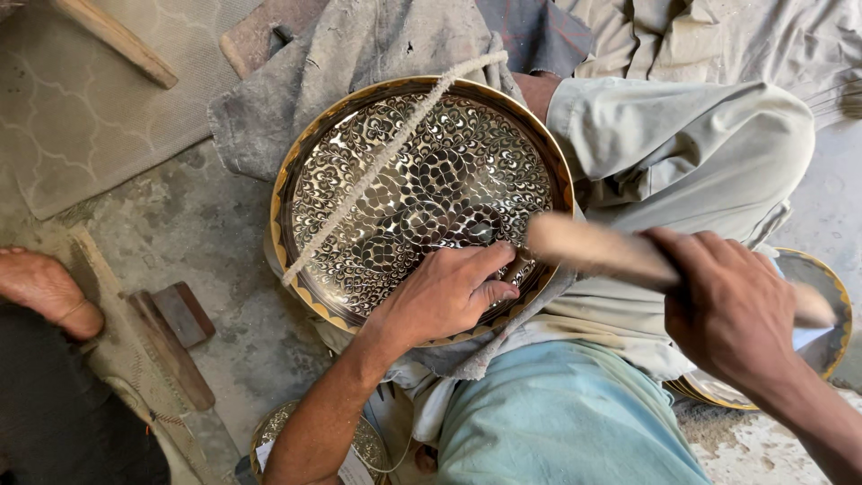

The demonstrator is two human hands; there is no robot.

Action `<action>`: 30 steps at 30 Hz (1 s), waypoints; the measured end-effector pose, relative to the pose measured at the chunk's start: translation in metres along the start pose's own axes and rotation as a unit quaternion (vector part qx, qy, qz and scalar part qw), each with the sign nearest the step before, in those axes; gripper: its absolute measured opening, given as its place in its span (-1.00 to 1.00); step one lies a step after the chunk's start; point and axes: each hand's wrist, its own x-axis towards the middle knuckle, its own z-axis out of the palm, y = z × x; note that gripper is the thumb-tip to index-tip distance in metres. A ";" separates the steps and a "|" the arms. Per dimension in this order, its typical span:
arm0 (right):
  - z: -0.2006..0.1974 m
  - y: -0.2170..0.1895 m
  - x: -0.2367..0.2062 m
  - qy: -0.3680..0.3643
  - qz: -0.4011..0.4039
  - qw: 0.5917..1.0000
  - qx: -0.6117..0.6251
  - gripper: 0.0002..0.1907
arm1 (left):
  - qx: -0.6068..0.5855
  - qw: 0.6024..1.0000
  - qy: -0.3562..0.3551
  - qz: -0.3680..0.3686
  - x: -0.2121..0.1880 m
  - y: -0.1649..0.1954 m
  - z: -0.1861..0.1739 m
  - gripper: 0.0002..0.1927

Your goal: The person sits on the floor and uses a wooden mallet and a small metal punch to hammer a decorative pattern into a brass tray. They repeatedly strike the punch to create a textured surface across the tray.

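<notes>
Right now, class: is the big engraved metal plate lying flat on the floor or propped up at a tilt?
Tilted. The plate leans on the seated person's lap and grey cloth, its far rim raised.

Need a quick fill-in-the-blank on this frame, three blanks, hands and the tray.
1. The left hand rests on the engraved round ____, pinching a small tool at its fingers.
2. The right hand grips a blurred wooden ____.
3. A twisted ____ lies diagonally across the metal surface.

Missing words: tray; mallet; cord.
</notes>
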 end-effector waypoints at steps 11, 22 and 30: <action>0.004 0.002 -0.001 0.068 0.000 0.989 0.130 -0.35 | 0.000 1.000 -0.004 -0.007 0.000 0.003 -0.002 -0.67; -0.001 -0.012 -0.003 0.092 -0.042 0.992 0.071 -0.41 | -0.010 1.000 0.005 -0.013 -0.001 0.004 -0.001 -0.64; 0.007 -0.017 -0.011 0.085 -0.054 0.994 0.043 -0.44 | 0.003 1.000 0.003 -0.004 0.000 0.002 -0.001 -0.69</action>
